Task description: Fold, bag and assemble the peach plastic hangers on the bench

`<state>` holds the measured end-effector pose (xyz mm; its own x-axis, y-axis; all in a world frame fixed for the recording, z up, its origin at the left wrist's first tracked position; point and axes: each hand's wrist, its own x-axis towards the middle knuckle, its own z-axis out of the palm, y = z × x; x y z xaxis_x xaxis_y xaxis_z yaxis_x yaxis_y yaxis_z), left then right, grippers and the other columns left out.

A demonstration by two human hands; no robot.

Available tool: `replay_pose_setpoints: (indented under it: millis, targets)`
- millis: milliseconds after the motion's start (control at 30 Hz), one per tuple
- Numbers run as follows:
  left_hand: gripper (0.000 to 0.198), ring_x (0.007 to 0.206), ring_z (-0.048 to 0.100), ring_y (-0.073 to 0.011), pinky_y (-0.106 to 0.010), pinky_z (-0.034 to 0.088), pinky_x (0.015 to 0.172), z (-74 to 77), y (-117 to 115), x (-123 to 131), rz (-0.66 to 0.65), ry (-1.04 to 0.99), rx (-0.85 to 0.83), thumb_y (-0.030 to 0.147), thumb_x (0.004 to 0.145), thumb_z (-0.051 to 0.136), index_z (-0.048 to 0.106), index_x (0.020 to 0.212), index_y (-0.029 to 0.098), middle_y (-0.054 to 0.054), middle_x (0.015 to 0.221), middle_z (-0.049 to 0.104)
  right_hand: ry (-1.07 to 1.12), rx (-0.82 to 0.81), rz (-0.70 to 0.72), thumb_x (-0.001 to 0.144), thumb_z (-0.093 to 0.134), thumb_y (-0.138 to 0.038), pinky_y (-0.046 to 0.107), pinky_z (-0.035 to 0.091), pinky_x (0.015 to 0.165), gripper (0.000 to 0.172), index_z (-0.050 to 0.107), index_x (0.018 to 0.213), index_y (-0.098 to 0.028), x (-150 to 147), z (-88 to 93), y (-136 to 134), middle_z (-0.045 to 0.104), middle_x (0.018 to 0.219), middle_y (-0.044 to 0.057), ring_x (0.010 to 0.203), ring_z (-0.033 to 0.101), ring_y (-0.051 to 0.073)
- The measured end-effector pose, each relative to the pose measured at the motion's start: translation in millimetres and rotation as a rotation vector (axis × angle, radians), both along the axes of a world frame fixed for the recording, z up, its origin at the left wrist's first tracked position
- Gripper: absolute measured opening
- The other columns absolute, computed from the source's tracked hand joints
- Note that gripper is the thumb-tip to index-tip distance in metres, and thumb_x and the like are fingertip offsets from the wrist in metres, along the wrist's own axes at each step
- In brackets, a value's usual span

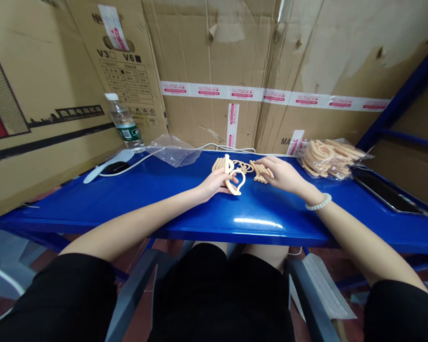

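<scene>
My left hand (216,183) is closed around pale, cream-coloured curved pieces (239,183), one straight and upright, one a rounded loop; whether they are joined I cannot tell. Behind it on the blue table a group of similar pale pieces (218,164) leans side by side. Between my hands lie several thin looped pieces (243,166). My right hand (283,173) curls its fingers over a tight row of pale pieces (259,172), gripping its right side. Part of that row is hidden under the fingers.
A clear bag of similar pale pieces (328,159) lies at the right, near a dark phone (387,191). At the left are a water bottle (126,124), a white handled object (109,166), a cable (142,158) and crumpled plastic (176,149). Cardboard (214,52) walls the back.
</scene>
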<state>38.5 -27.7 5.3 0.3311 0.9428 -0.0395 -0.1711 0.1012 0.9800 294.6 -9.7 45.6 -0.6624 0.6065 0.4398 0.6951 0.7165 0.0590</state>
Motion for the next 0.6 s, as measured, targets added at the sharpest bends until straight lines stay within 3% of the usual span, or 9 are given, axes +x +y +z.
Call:
replay_pose_setpoints:
  millis: [100, 300, 467, 600]
  targets:
    - [0.014, 0.066, 0.071, -0.0195, -0.041, 0.064, 0.070, -1.4, -1, 0, -0.043, 0.079, 0.125, 0.019, 0.086, 0.066, 0.063, 0.099, 0.016, -0.005, 0.083, 0.071, 0.055, 0.038, 0.217, 0.094, 0.052, -0.015, 0.051, 0.049, 0.103, 0.045, 0.057, 0.138, -0.020, -23, -7.3, -18, 0.054, 0.144, 0.018, 0.130, 0.054, 0.031]
    - [0.015, 0.067, 0.069, -0.0225, -0.038, 0.060, 0.068, -3.2, 1, -3, 0.020, 0.213, 0.438, 0.025, 0.089, 0.062, 0.072, 0.099, 0.018, -0.005, 0.078, 0.070, 0.294, -0.208, 0.341, 0.096, 0.054, -0.019, 0.057, 0.041, 0.114, 0.049, 0.052, 0.144, -0.026, -37, -13.3, -32, 0.039, 0.158, 0.016, 0.147, 0.038, 0.031]
    - [0.021, 0.076, 0.068, -0.0252, -0.039, 0.056, 0.079, -0.3, 0, -6, 0.061, 0.315, 0.631, 0.029, 0.090, 0.062, 0.076, 0.102, 0.019, -0.005, 0.079, 0.069, 0.580, -0.544, 0.430, 0.097, 0.060, -0.031, 0.053, 0.045, 0.112, 0.037, 0.062, 0.134, -0.027, -33, -14.4, -21, 0.060, 0.143, 0.011, 0.134, 0.055, 0.028]
    - [0.024, 0.074, 0.066, -0.0224, -0.034, 0.054, 0.077, 1.6, 0, -9, 0.113, 0.362, 0.678, 0.029, 0.092, 0.057, 0.077, 0.104, 0.020, -0.005, 0.083, 0.070, 0.782, -0.633, 0.365, 0.093, 0.070, -0.041, 0.046, 0.053, 0.104, 0.032, 0.067, 0.119, -0.023, -32, -11.9, -17, 0.070, 0.125, 0.010, 0.117, 0.066, 0.026]
